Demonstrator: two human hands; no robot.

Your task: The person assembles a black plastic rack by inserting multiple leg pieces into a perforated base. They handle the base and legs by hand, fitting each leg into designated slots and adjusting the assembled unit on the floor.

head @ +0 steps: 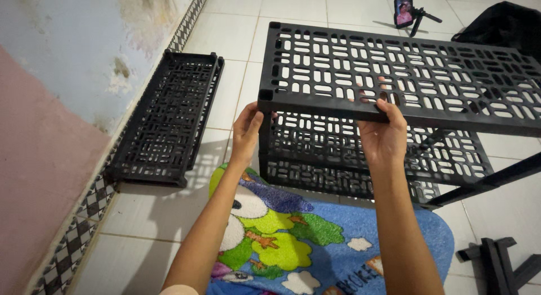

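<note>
A black plastic rack stands on the white tiled floor, with a perforated top shelf [394, 69] and a lower shelf [366, 154] under it. My left hand [247, 131] wraps around the rack's front left corner post, just below the top shelf. My right hand [385, 134] grips the front edge of the top shelf, fingers poking up through its slots. Both forearms reach in from the bottom of the view.
A spare black perforated shelf [166, 117] leans against the wall at left. A colourful cartoon mat [315, 244] lies under my arms. Loose black post pieces [496, 261] lie at bottom right. A phone on a small tripod [404, 12] and a black bag [501, 24] sit behind.
</note>
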